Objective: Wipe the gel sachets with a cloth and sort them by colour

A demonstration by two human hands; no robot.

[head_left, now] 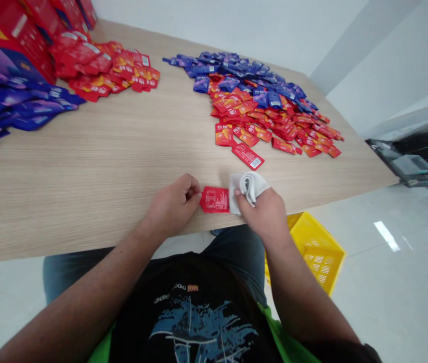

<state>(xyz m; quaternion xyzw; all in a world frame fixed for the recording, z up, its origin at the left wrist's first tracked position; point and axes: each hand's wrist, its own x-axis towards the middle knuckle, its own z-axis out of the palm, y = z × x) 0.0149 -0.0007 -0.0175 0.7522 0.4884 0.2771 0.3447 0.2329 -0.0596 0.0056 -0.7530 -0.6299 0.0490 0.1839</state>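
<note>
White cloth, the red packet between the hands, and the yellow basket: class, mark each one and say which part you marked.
White cloth (250,185): head view, on its rolled part.
Red packet (215,199): head view, on its printed face.
Yellow basket (319,237): head view, on its wall.

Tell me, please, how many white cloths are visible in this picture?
1. The white cloth, partly rolled, is in the right hand, at the right end of the red packet that the left hand pinches. Others could be hidden.
</note>
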